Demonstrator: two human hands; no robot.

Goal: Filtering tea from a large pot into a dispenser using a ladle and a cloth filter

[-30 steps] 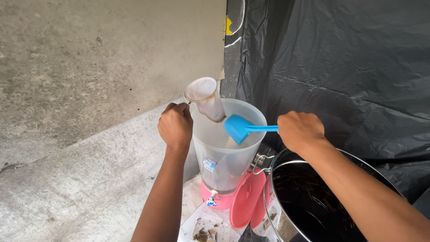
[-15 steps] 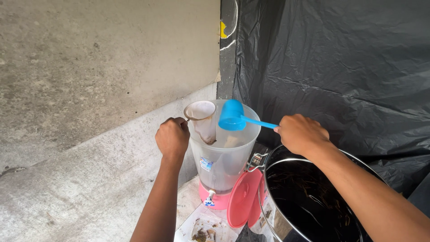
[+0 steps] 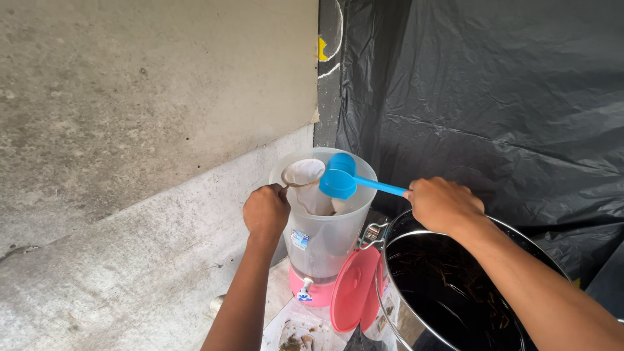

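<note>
The left hand [image 3: 265,211] grips the handle of a cloth strainer [image 3: 305,179] hanging inside a clear plastic jug [image 3: 325,221]. The right hand [image 3: 442,205] holds a blue ladle [image 3: 339,182] tipped over the strainer. A pink lid [image 3: 354,289] leans between the jug and a steel pot [image 3: 455,292] of dark liquid.
</note>
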